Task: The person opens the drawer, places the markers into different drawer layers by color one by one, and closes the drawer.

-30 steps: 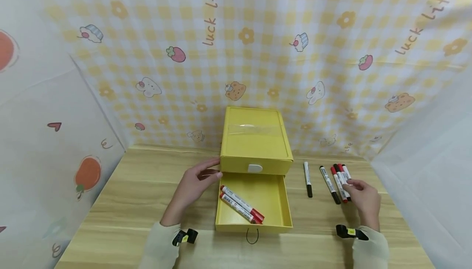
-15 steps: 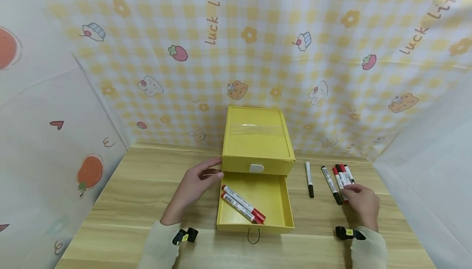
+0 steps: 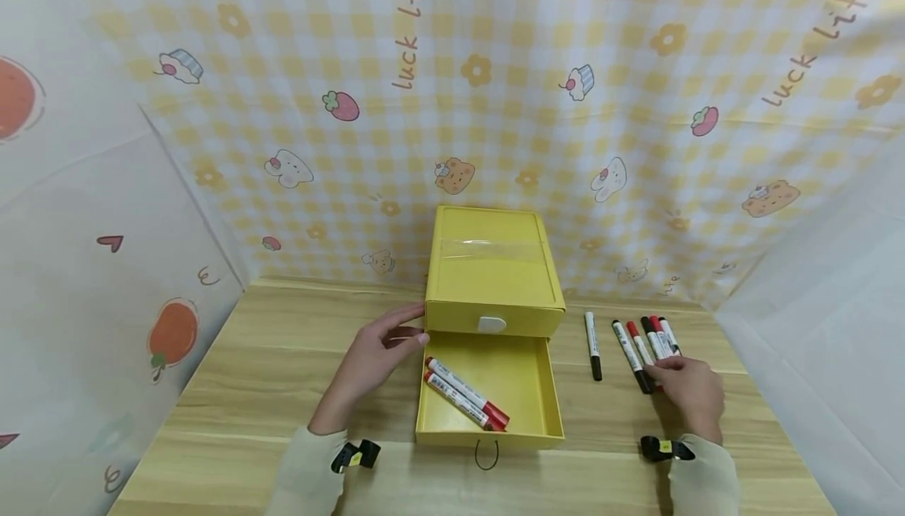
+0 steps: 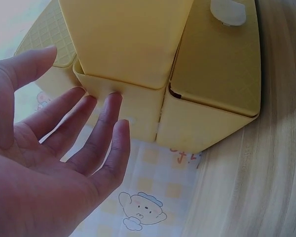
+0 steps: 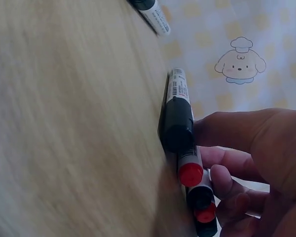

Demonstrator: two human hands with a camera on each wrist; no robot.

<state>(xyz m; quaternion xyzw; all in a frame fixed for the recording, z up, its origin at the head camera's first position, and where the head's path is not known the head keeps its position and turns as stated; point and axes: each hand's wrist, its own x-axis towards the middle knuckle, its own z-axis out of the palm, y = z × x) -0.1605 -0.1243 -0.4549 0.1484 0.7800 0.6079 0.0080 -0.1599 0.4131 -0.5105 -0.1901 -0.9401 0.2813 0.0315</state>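
Observation:
In the head view my left hand (image 3: 371, 363) rests beside the yellow drawer box (image 3: 495, 261). Its fingers are relaxed at the box's side, the thumb at the edge of the pulled-out lower drawer (image 3: 519, 367). Two red markers (image 3: 467, 406) lie slanted inside this drawer. On the right, my right hand (image 3: 689, 390) has thumb and finger at a red marker (image 3: 636, 339), close beside a black-capped marker (image 3: 629, 351). In the right wrist view this red marker (image 5: 190, 173) sits between thumb and fingers, with several other markers (image 5: 202, 197) below it.
A further black-capped marker (image 3: 592, 347) lies alone between the box and the row. The upper drawer is closed, with a white tab (image 3: 491, 324). A string loop (image 3: 486, 455) hangs from the lower drawer's front. A checked cloth (image 3: 339, 186) hangs behind the wooden table (image 3: 283, 359).
My right hand has shifted slightly left, and the red marker has moved with it, away from the group toward the black-capped marker. My left hand has stayed in place.

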